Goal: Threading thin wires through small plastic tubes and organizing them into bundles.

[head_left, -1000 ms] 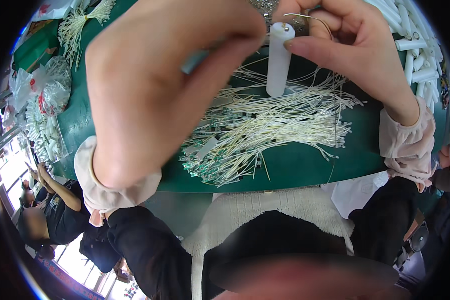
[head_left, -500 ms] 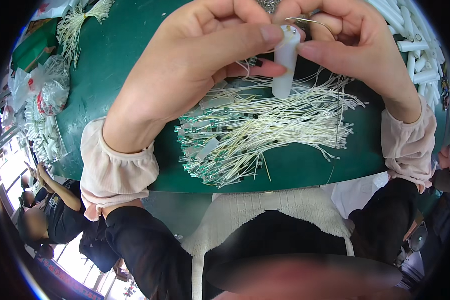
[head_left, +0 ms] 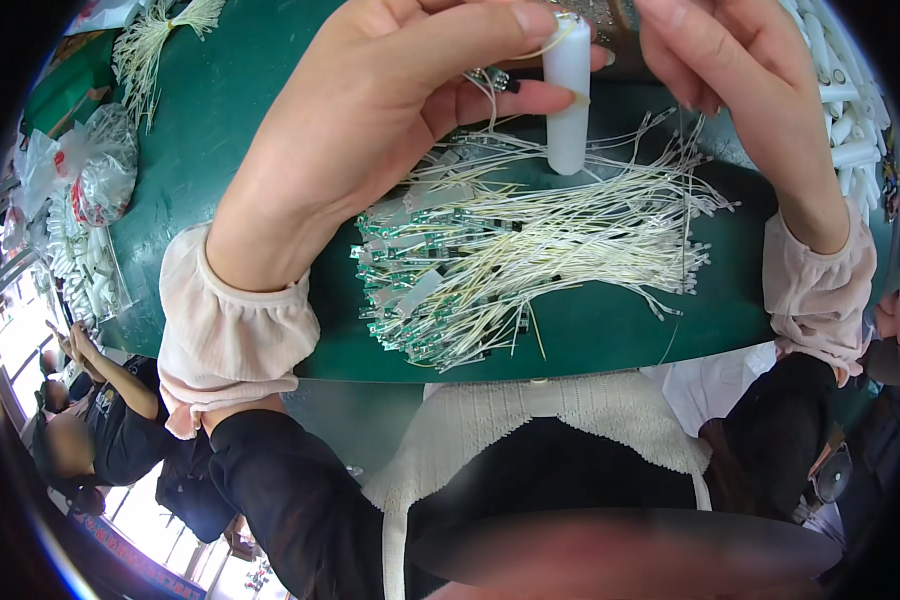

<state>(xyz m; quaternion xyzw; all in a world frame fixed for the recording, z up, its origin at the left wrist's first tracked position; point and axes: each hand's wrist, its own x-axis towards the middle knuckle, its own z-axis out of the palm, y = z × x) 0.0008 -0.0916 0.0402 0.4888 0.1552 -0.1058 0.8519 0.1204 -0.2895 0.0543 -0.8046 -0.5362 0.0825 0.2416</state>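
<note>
My left hand (head_left: 400,100) grips a white plastic tube (head_left: 568,110), thumb and fingers at its upper end, which points away from me. A thin pale wire runs by the thumb to the tube's top. Below the thumb, a small circuit board with a black part (head_left: 500,80) is tucked among the same fingers. My right hand (head_left: 735,85) is apart from the tube, to its right, fingers loosely bent and nothing visible in them. Beneath both hands lies a bundle of pale wires (head_left: 570,240) with small green circuit boards at the left ends.
The green table (head_left: 240,90) curves around me. A tied wire bundle (head_left: 160,45) and clear plastic bags (head_left: 100,170) lie at the left. White tubes (head_left: 850,150) are piled at the right. Another person (head_left: 110,430) is at the far lower left.
My right hand has come off the tube's top and moved right and away. My left hand has shifted the tube slightly farther from me.
</note>
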